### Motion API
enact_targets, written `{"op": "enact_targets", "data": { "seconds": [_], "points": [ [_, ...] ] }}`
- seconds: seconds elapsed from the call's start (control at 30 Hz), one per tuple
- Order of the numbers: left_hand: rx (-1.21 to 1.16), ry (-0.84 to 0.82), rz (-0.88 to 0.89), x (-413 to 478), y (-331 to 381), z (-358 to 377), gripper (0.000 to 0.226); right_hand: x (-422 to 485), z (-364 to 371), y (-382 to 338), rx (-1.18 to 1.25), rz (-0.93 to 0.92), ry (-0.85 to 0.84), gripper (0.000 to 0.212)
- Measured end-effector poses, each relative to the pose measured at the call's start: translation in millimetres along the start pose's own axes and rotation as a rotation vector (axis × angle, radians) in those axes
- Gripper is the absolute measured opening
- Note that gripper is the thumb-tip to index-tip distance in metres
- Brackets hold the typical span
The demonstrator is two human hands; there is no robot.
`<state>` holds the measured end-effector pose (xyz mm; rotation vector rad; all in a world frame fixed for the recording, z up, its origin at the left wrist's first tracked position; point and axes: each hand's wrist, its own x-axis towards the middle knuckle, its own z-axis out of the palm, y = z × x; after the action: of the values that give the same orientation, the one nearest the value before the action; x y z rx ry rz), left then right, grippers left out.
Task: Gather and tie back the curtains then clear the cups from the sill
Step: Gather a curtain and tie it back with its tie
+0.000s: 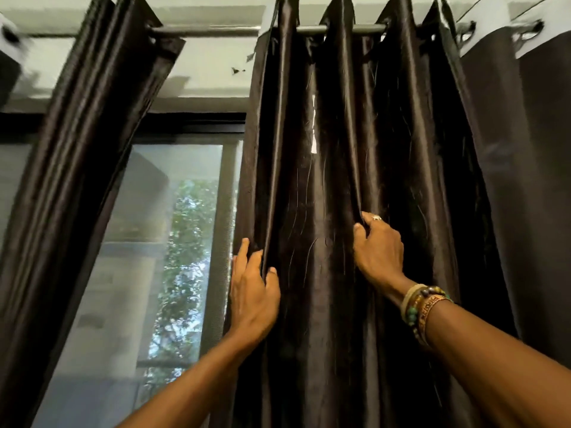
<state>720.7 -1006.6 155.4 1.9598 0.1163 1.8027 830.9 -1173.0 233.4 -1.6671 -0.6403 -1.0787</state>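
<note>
Hands hold the right curtain (324,180) by the window (139,242).
Your left hand (253,291) grips the curtain's left edge. The thumb is on the front and the fingers curl round the cloth. Your right hand (380,251) is a bit higher and further right. Its fingers dig into a fold and pinch it tight. You wear bracelets (423,307) on that wrist. The right curtain is dark and shiny. It hangs in deep folds from the rod (216,30) and covers the right side of the window. The left curtain (77,149) hangs bunched up on the other side, well apart from your hands. Between the two curtains you can see glass, with green leaves outside.
</note>
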Motion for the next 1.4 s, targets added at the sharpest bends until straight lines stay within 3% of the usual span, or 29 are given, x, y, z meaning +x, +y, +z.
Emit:
{"op": "enact_targets", "data": {
  "seconds": [0.13,0.23,0.33,0.47,0.5,0.53,0.63,0.67,0.73,0.83,0.93,1.1,1.2,1.3,1.4],
  "points": [
    [-0.083,-0.075,-0.025,-6.8,11.7,-0.4,0.049,-5.0,31.0,-27.6,0.124,-0.071,-0.178,0.028],
    [-0.202,-0.148,-0.039,-12.7,19.8,8.9,0.069,-7.4,56.7,-69.6,0.379,-0.231,-0.278,0.019],
    [-0.284,-0.063,-0.103,-11.5,22.9,10.2,0.085,-6.7,66.7,-111.2,0.492,-0.347,-0.432,0.019],
    [-0.199,0.132,-0.131,-0.5,21.8,6.4,0.031,-2.4,61.9,-116.2,0.567,-0.24,-0.598,0.023],
    [-0.183,0.154,-0.143,-0.2,19.3,4.4,0.023,-4.0,52.8,-107.7,0.571,-0.232,-0.577,0.017],
    [-0.174,0.157,-0.152,-0.2,14.0,3.0,0.018,-5.1,41.6,-96.8,0.535,-0.264,-0.447,0.016],
    [-0.116,0.166,-0.19,-1.3,-2.7,-3.3,0.022,2.1,12.4,-49.4,0.168,-0.361,0.295,0.049],
    [-0.094,0.173,-0.193,-0.4,-8.8,-5.0,0.023,10.3,5.3,-31.3,0.019,-0.287,0.449,0.062],
    [-0.064,0.181,-0.199,1.6,-15.3,-5.4,0.027,29.0,-13.4,5.6,-0.114,0.02,0.512,0.094],
    [-0.034,0.182,-0.182,0.1,-13.0,-2.0,0.036,41.2,-41.1,52.1,-0.124,0.364,0.334,0.119],
    [-0.06,0.139,-0.132,-5.0,-7.0,8.1,0.032,31.9,-43.7,65.4,-0.011,0.269,0.137,0.099],
    [-0.104,0.039,-0.003,-12.3,1.8,25.7,0.023,21.2,-25.4,37.4,-0.136,0.064,0.166,0.078],
    [-0.087,0.031,0.054,-14.6,5.3,26.8,0.022,26.8,-20.4,30.3,-0.188,0.007,0.133,0.045],
    [-0.106,0.012,0.083,-17.6,12.3,23.2,0.012,23.1,-16.8,22.5,-0.046,0.066,0.073,0.03],
    [-0.122,-0.046,0.139,-19.4,18.1,23.3,0.011,11.7,4.3,-14.5,0.151,-0.105,-0.059,0.023]
  ]
}}
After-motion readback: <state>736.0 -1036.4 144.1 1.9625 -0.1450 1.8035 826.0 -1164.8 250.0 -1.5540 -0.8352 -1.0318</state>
